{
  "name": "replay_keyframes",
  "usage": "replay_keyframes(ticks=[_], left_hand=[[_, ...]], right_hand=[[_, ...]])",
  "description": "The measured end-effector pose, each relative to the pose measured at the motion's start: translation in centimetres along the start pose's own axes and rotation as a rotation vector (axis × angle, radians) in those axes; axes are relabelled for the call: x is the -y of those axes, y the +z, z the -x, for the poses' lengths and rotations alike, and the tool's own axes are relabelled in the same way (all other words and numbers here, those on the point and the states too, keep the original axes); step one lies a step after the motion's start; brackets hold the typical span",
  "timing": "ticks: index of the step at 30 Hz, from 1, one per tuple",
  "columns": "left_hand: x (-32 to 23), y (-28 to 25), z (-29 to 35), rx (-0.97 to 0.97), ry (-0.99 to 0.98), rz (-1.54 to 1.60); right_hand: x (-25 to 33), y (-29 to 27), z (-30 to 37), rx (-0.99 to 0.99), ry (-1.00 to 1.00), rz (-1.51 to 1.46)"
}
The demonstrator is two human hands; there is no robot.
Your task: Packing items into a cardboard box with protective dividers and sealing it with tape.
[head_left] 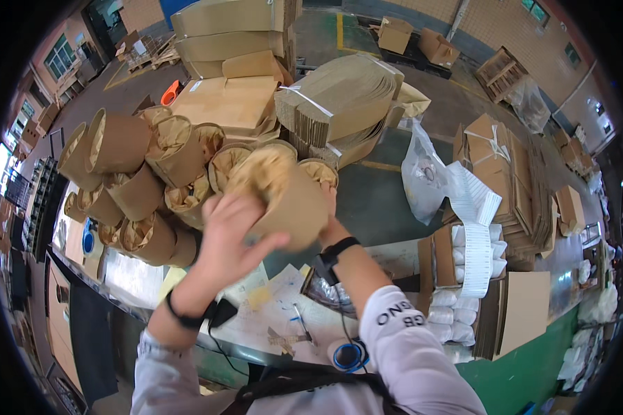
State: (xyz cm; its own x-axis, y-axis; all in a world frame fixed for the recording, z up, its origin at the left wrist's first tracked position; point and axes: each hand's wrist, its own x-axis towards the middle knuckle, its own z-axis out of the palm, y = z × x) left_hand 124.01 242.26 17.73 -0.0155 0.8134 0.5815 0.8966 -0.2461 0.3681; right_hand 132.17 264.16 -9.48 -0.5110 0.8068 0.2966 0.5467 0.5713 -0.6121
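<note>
A round brown cardboard tube (299, 214), its mouth full of crumpled brown paper (270, 171), is held tilted above the table in front of me. My right hand (330, 211) grips its far right side, with most of the fingers hidden behind the wall. At the near left side of the mouth is my left hand (234, 228), its thumb spread out across the tube's wall. Its bent fingers touch the rim and paper, slightly blurred. Similar paper-lined tubes (121, 144) lie stacked on their sides to the left.
Behind the tubes rise stacks of flat cardboard (339, 97) tied with white straps. A clear plastic bag (422, 176), a box of white wrapped packs (457, 311) and a long paper strip (477, 235) are at the right. Papers, a pen (301, 318) and a blue tape roll (348, 356) lie nearby.
</note>
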Motion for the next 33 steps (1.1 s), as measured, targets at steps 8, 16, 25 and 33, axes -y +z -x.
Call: replay_keyframes(ticks=[8, 16, 25, 33], left_hand=[[-5.1, -9.2, 15.1, 0.057, -0.868, 0.551], [-4.6, -6.4, 21.2, 0.059, -1.041, 0.552], [-12.7, -1.4, 15.3, 0.303, -0.639, 0.707], [-33.7, 5.2, 10.6, 0.847, -0.244, 0.896]], right_hand=[[10.4, -7.4, -0.7, 0.467, 0.148, 0.399], [9.0, -32.0, 20.0, -0.003, 0.595, -1.179], [13.0, -48.9, 58.7, -1.073, 0.868, -1.261], [-1.1, -34.9, 67.3, -0.629, 0.885, 0.172]])
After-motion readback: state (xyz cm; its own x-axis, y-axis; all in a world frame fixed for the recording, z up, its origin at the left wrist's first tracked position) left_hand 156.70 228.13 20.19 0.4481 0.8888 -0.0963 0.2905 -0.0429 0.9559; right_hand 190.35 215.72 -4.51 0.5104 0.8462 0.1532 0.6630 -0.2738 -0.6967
